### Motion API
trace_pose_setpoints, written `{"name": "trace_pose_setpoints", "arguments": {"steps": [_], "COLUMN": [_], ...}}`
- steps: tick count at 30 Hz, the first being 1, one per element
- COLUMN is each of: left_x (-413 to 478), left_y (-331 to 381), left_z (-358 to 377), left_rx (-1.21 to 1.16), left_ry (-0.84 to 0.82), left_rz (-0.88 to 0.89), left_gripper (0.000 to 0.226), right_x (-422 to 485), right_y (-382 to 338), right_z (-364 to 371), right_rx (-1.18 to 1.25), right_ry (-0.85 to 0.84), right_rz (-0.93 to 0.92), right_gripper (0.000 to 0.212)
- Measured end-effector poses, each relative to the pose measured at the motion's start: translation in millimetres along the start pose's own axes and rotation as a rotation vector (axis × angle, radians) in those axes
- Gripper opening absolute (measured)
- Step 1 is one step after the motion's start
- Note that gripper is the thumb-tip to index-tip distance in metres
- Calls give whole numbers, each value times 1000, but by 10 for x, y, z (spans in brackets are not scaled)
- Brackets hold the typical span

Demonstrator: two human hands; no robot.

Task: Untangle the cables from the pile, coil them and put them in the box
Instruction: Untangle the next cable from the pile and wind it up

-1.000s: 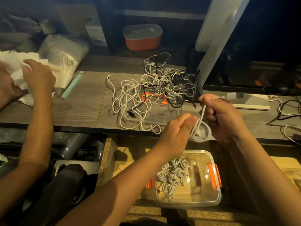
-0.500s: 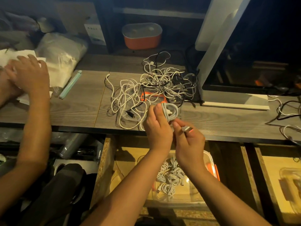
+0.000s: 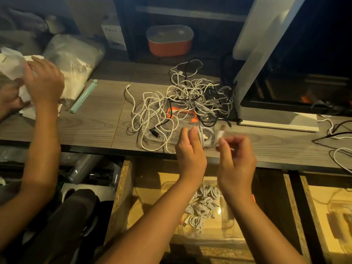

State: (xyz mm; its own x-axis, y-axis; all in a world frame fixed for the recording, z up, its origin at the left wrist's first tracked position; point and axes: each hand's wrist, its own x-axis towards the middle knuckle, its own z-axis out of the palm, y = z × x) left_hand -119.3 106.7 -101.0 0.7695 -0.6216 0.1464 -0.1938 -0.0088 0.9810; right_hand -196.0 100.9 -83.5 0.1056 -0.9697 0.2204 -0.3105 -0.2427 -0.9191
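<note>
Head view puts your left hand point(image 3: 190, 151) just over the near edge of the worktop point(image 3: 91, 126), thumb and fingers pinching a coiled white cable point(image 3: 207, 137) that stands just beyond your fingertips and touches them. Your right hand point(image 3: 236, 161) is just beside it on the right, fingers curled. Its thumb and forefinger pinch the plug end point(image 3: 222, 132) of that cable, though the end is blurred, so you cannot read more of the grip. The coil sits at the near edge of the tangled pile point(image 3: 182, 100) of white and black cables. That pile lies on the worktop right behind both hands, over a clear lid point(image 3: 171, 114) with orange clips. The box point(image 3: 190, 233), clear plastic, stands below the worktop under your wrists, with finished white coils point(image 3: 202, 208) lying in it. At far left another person's hand point(image 3: 44, 80) rests on crumpled white paper point(image 3: 11, 63).
</note>
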Motion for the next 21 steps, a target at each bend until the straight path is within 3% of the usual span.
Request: {"name": "trace_pose_setpoints", "arguments": {"steps": [7,11,13,17,21], "left_x": [-55,-36,-31,8,41], "left_y": [-155,-196,-211,-302,-371], "left_z": [26,-1,-22,-38,-77], "left_rx": [13,70,104,162,305], "left_ry": [50,35,18,34,-2], "left_rz": [-145,-41,53,180,311], "left_gripper": [24,32,37,58,58], "right_x": [76,41,10,-35,-1], "right_y": [77,124,118,111,110], "right_z": [25,40,58,107,114], "right_rx": [-206,-441,-490,-553,-589], "right_ry": [-103,-90,-99,-156,-265], "right_rz": [-269,-482,-486,-445,-331], "right_gripper": [26,22,27,13,19]}}
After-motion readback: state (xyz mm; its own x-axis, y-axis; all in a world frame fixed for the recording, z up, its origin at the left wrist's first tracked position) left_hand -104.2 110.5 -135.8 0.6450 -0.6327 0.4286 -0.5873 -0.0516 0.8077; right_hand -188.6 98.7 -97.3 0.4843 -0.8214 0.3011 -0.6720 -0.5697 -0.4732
